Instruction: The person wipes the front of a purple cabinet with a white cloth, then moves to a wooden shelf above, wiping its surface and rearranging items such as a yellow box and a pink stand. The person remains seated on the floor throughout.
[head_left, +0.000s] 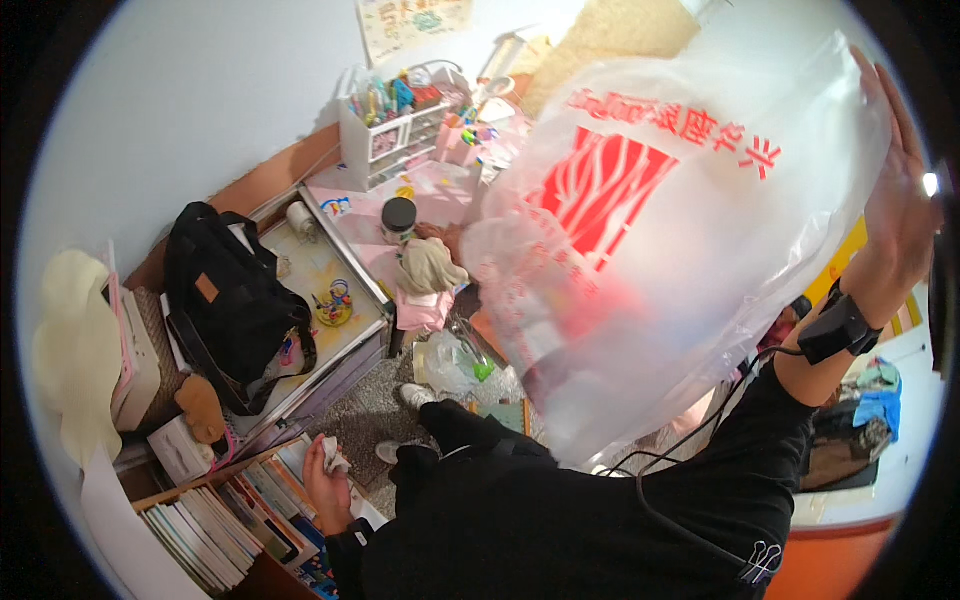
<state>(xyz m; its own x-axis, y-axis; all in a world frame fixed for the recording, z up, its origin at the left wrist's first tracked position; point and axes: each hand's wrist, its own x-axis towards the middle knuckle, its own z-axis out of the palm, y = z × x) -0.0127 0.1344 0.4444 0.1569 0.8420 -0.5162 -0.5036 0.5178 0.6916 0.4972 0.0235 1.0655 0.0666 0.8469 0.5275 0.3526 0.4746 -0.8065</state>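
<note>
My right hand is raised high at the right, at the edge of a large translucent white plastic bag with red print and writing. The bag hangs puffed out before me, with blurred red and dark shapes showing through it. The fingertips reach up along the bag's edge, and its folds partly cover them. Low on the left, over a row of books, my left hand holds a crumpled white tissue.
A black bag lies on a low cabinet by the wall. The desk carries a white drawer organizer and a dark-lidded jar. A chair-like pink item bears beige cloth. Another plastic bag lies near my feet. A black cable runs along my right arm.
</note>
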